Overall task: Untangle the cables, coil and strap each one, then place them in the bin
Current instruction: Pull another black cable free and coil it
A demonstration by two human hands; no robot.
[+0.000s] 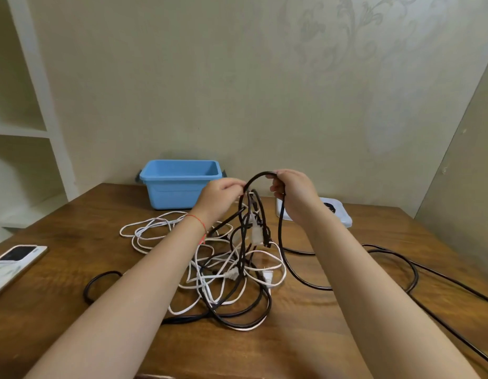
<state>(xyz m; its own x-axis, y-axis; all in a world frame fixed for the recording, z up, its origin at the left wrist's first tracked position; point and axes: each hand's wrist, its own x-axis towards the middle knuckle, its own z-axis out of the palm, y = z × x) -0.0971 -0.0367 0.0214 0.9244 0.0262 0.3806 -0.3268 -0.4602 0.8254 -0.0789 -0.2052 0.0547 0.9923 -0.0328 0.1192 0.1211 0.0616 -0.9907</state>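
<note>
The left hand [223, 194] is pinching a raised strand of the black cable [257, 177] with its fingertips, and the right hand [293, 191] is gripping the same cable with fingers curled round it, so that a black arch is standing up between the two hands above the table [333, 337]. Below the hands, a white plug or connector [256, 232] is hanging in the lifted strands. Nearer, the white cable [155, 228] is lying in loose loops that are crossing and threading through the black ones, the knot sitting at mid-table, with black runs trailing off to the right.

By my reading the task is only beginning: the cables are still being untangled, nothing is coiled, no strap is on anything, and the blue bin [179, 184] at the far edge against the wall is showing no cable inside.

How many cables make up the pile is hard to tell. A white object [341, 214] is lying partly behind the right wrist, unidentifiable. At the left edge a phone-like device [13, 262] is being cut off by the frame. No straps are showing anywhere.
</note>
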